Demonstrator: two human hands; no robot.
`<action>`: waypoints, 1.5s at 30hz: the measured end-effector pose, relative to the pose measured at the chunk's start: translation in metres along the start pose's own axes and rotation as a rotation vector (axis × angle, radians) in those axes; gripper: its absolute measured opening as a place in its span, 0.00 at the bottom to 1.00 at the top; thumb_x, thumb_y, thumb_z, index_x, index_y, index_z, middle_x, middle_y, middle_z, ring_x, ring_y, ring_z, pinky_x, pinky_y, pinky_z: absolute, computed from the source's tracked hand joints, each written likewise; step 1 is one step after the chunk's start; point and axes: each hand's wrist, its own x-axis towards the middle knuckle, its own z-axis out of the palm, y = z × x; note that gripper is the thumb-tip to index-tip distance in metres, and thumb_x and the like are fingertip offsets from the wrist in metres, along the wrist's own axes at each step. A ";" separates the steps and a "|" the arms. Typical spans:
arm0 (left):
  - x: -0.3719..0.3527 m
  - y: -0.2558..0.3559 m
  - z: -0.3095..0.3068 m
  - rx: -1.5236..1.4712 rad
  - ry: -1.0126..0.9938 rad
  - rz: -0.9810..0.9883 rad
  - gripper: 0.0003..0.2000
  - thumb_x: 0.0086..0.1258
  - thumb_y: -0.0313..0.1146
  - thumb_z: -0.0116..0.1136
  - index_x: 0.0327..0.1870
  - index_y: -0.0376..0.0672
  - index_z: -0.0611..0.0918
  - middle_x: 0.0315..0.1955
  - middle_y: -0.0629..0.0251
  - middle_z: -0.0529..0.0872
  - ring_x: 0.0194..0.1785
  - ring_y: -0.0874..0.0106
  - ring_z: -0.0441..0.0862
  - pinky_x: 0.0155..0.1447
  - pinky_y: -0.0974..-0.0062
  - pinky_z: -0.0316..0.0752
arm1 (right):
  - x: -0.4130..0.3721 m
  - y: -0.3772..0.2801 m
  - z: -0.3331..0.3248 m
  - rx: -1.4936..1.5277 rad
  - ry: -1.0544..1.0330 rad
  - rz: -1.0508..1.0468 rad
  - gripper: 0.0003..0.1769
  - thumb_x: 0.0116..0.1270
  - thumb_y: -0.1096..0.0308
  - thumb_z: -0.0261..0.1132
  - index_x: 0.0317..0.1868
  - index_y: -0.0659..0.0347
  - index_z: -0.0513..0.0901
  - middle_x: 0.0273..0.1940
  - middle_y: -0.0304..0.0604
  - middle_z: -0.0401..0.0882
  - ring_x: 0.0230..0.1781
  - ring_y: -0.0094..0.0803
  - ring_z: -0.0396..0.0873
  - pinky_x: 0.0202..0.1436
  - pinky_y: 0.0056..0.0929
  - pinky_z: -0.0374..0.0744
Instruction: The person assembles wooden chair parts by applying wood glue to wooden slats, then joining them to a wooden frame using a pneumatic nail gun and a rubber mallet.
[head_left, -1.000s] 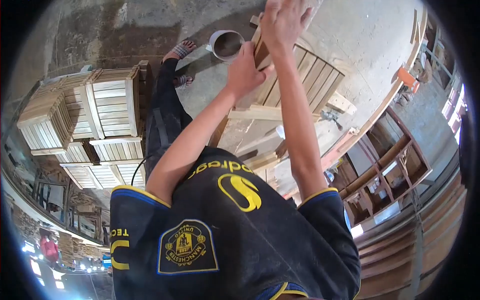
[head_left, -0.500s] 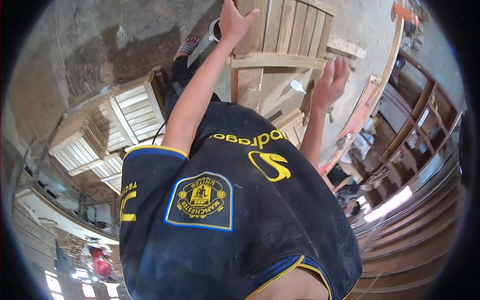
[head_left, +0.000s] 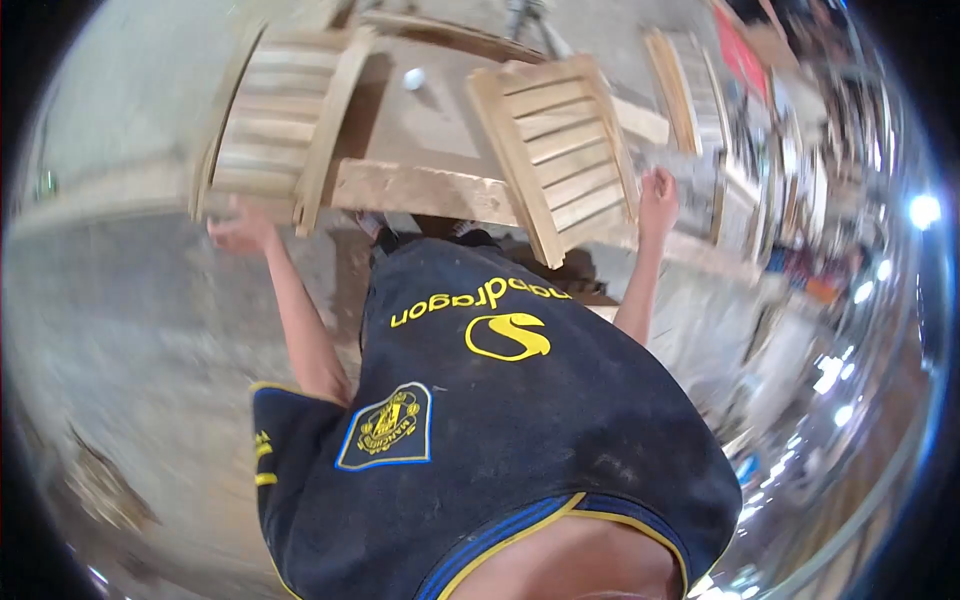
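My left hand (head_left: pixel 243 228) is at the lower end of a slatted wooden panel (head_left: pixel 275 110) on the left, fingers stretched out and slightly blurred. The hand overlaps the panel's bottom edge in this view. On the other side, my right hand (head_left: pixel 657 203) is raised beside the right edge of a second slatted wooden panel (head_left: pixel 565 150). Its fingers are loosely bent and apart, with nothing seen in them. This second panel sits at a slant over a long wooden beam (head_left: pixel 420 190). Between the panels, a small white object (head_left: pixel 414 78) rests on a flat brownish surface.
Another slatted wooden piece (head_left: pixel 690 90) stands farther right, near a short timber block (head_left: pixel 640 122). A red sheet (head_left: pixel 740 50) shows at the upper right. Blurred workshop clutter and bright lights fill the right side. My feet (head_left: pixel 370 225) partly show below the beam.
The view has swung round, bringing slatted panels to both sides. My left hand has gone from high in the view to lower left. My right hand's fingers are more bent than before.
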 end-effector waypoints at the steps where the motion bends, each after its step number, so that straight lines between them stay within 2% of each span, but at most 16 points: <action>1: -0.010 0.023 -0.017 -0.094 -0.123 0.021 0.27 0.59 0.47 0.63 0.50 0.34 0.72 0.42 0.50 0.76 0.47 0.54 0.73 0.51 0.56 0.68 | -0.004 0.026 -0.015 0.002 0.041 0.118 0.22 0.62 0.58 0.64 0.51 0.65 0.78 0.50 0.51 0.80 0.51 0.41 0.79 0.55 0.34 0.74; 4: -0.072 0.087 -0.032 -0.251 -0.593 0.227 0.15 0.62 0.37 0.60 0.44 0.36 0.78 0.36 0.55 0.81 0.38 0.60 0.78 0.43 0.64 0.72 | -0.002 0.059 -0.038 0.008 0.006 0.329 0.19 0.61 0.58 0.64 0.47 0.63 0.81 0.46 0.49 0.82 0.48 0.39 0.80 0.52 0.33 0.75; 6: -0.143 0.127 -0.028 -0.453 -0.959 0.321 0.17 0.64 0.40 0.60 0.47 0.39 0.79 0.34 0.58 0.81 0.38 0.66 0.79 0.44 0.67 0.73 | 0.034 0.118 -0.019 -0.051 -0.058 0.254 0.22 0.61 0.51 0.62 0.45 0.61 0.83 0.42 0.50 0.83 0.47 0.40 0.81 0.52 0.34 0.74; 7: -0.182 0.160 -0.050 -0.500 -1.187 0.161 0.22 0.66 0.45 0.59 0.53 0.38 0.76 0.37 0.60 0.80 0.40 0.69 0.77 0.46 0.67 0.72 | 0.049 0.150 0.000 -0.101 -0.068 0.221 0.24 0.61 0.48 0.61 0.45 0.61 0.83 0.41 0.51 0.83 0.47 0.40 0.81 0.52 0.35 0.74; 9: -0.244 0.185 -0.041 -0.630 -1.621 -0.255 0.30 0.67 0.50 0.57 0.62 0.36 0.66 0.43 0.58 0.77 0.46 0.68 0.76 0.50 0.68 0.72 | 0.078 0.123 0.006 -0.002 -0.180 0.299 0.25 0.62 0.48 0.61 0.48 0.61 0.82 0.46 0.51 0.82 0.51 0.42 0.79 0.55 0.35 0.73; 11: -0.298 0.212 -0.022 -0.498 -1.736 -0.429 0.35 0.65 0.54 0.58 0.63 0.35 0.64 0.46 0.54 0.74 0.49 0.66 0.75 0.51 0.66 0.73 | 0.122 0.160 0.052 0.128 -0.361 0.267 0.33 0.63 0.38 0.56 0.53 0.61 0.80 0.49 0.50 0.81 0.53 0.41 0.78 0.58 0.36 0.72; 12: -0.308 0.230 -0.034 -0.480 -1.751 -0.390 0.35 0.65 0.54 0.58 0.63 0.35 0.64 0.46 0.54 0.74 0.49 0.66 0.75 0.51 0.66 0.73 | 0.137 0.183 0.088 0.180 -0.428 0.249 0.37 0.64 0.35 0.53 0.55 0.61 0.79 0.51 0.50 0.80 0.55 0.42 0.77 0.58 0.37 0.72; 14: -0.318 0.258 -0.063 -0.533 -1.554 -0.607 0.40 0.61 0.58 0.59 0.62 0.33 0.62 0.48 0.52 0.73 0.50 0.63 0.75 0.50 0.62 0.74 | 0.152 0.189 0.132 0.342 -0.680 0.290 0.43 0.63 0.29 0.48 0.58 0.62 0.76 0.57 0.51 0.76 0.60 0.45 0.73 0.61 0.37 0.70; 20: -0.314 0.259 -0.038 -0.454 -1.595 -0.569 0.39 0.59 0.54 0.63 0.63 0.34 0.64 0.54 0.55 0.73 0.52 0.62 0.75 0.55 0.61 0.71 | 0.145 0.126 0.126 0.099 -0.813 0.233 0.53 0.57 0.22 0.44 0.58 0.69 0.74 0.60 0.60 0.71 0.65 0.51 0.67 0.65 0.40 0.67; 23: -0.328 0.240 -0.003 -0.563 -1.438 -0.515 0.26 0.62 0.42 0.64 0.56 0.35 0.72 0.47 0.60 0.77 0.50 0.68 0.75 0.53 0.66 0.71 | 0.146 0.123 0.135 0.047 -0.812 0.266 0.55 0.56 0.22 0.44 0.57 0.72 0.74 0.59 0.63 0.71 0.64 0.52 0.67 0.65 0.41 0.66; 26: -0.323 0.260 -0.024 -0.679 -1.501 -0.530 0.24 0.63 0.40 0.63 0.55 0.35 0.72 0.45 0.62 0.78 0.48 0.70 0.76 0.51 0.72 0.72 | 0.146 0.137 0.143 0.238 -0.898 0.339 0.53 0.58 0.23 0.45 0.61 0.66 0.72 0.62 0.63 0.68 0.65 0.52 0.65 0.67 0.41 0.64; 30: -0.316 0.280 -0.004 -0.734 -1.490 -0.291 0.22 0.63 0.38 0.64 0.53 0.35 0.73 0.43 0.64 0.78 0.45 0.74 0.76 0.48 0.77 0.72 | 0.146 0.146 0.132 0.116 -0.741 0.312 0.56 0.57 0.21 0.42 0.57 0.72 0.75 0.58 0.65 0.71 0.63 0.54 0.68 0.66 0.41 0.65; 35: -0.305 0.339 0.020 -0.741 -1.628 -0.173 0.22 0.62 0.37 0.66 0.52 0.35 0.75 0.42 0.65 0.80 0.43 0.75 0.77 0.47 0.76 0.73 | 0.131 0.167 0.113 0.415 -0.533 0.649 0.51 0.60 0.26 0.48 0.62 0.70 0.70 0.64 0.59 0.66 0.66 0.46 0.64 0.68 0.37 0.62; 39: -0.313 0.342 0.044 -0.609 -1.713 -0.027 0.20 0.60 0.37 0.68 0.48 0.35 0.78 0.38 0.66 0.82 0.41 0.74 0.79 0.47 0.76 0.74 | 0.109 0.181 0.104 0.522 -0.505 0.592 0.50 0.61 0.29 0.51 0.66 0.69 0.66 0.65 0.56 0.66 0.67 0.43 0.63 0.68 0.35 0.62; 43: -0.321 0.339 0.037 -0.768 -1.754 0.072 0.26 0.57 0.39 0.71 0.49 0.32 0.74 0.42 0.61 0.80 0.45 0.72 0.78 0.50 0.76 0.73 | 0.087 0.178 0.097 0.620 -0.454 0.589 0.50 0.61 0.30 0.53 0.67 0.68 0.63 0.66 0.54 0.64 0.67 0.41 0.62 0.68 0.34 0.61; 45: -0.328 0.330 0.038 -0.569 -1.532 0.089 0.33 0.55 0.41 0.73 0.52 0.29 0.67 0.46 0.55 0.77 0.51 0.69 0.76 0.55 0.75 0.71 | 0.087 0.170 0.088 0.641 -0.431 0.601 0.50 0.61 0.30 0.53 0.67 0.67 0.64 0.66 0.54 0.65 0.67 0.40 0.62 0.68 0.35 0.61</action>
